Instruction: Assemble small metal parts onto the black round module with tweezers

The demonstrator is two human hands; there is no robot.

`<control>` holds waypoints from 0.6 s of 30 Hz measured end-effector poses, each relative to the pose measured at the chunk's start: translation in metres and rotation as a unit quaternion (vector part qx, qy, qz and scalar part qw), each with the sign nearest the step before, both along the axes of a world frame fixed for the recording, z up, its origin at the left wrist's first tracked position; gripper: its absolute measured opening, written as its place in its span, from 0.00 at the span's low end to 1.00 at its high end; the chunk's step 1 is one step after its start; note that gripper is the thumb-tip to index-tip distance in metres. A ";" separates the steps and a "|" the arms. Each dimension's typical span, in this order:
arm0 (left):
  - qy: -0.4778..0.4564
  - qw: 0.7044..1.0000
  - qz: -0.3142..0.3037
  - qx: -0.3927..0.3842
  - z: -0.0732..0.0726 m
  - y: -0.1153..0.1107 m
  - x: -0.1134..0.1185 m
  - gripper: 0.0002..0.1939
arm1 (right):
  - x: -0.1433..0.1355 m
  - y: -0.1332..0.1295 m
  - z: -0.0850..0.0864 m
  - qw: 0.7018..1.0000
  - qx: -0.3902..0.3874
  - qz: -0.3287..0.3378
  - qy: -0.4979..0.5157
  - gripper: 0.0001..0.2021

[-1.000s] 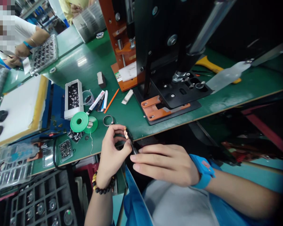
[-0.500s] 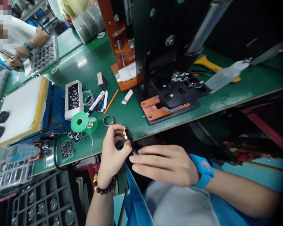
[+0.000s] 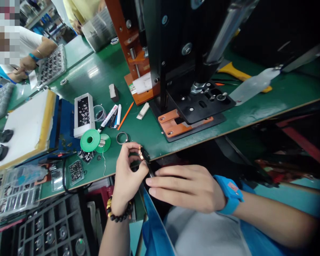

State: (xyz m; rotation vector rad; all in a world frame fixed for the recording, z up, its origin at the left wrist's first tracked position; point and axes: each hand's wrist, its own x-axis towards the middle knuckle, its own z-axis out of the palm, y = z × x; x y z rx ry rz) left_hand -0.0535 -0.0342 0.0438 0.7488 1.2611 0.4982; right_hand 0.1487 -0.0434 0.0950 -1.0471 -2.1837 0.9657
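Left hand (image 3: 129, 174) pinches a small round part (image 3: 142, 153), copper-edged and dark-faced, between thumb and fingers, at the near edge of the green bench (image 3: 154, 140). Right hand (image 3: 186, 186) close beside, fingers gathered on a slim dark tool (image 3: 150, 172) angled toward the part; cannot tell if its tip touches. Just beyond, a ring (image 3: 117, 138); left of it, a green spool (image 3: 90, 148). Farther, a co-worker's hands (image 3: 28, 63) beside a clear tray (image 3: 52, 66).

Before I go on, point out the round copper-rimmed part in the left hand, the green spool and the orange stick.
Round copper-rimmed part (image 3: 144, 153): head view, on its dark face.
Green spool (image 3: 95, 141): head view, on the flange, right of its hole.
Orange stick (image 3: 125, 116): head view, mid-shaft.
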 end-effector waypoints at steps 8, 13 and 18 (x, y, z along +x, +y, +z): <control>-0.001 1.000 -0.001 0.002 -0.002 -0.002 -0.002 0.17 | 0.001 0.001 -0.001 1.000 0.000 0.007 -0.003 0.10; -0.041 0.999 -0.027 0.003 -0.009 -0.001 -0.008 0.19 | 0.003 0.009 -0.004 0.996 -0.056 -0.062 0.017 0.11; 0.012 0.996 -0.052 0.077 -0.011 -0.004 -0.002 0.24 | 0.005 0.024 -0.006 0.985 -0.114 -0.126 0.020 0.13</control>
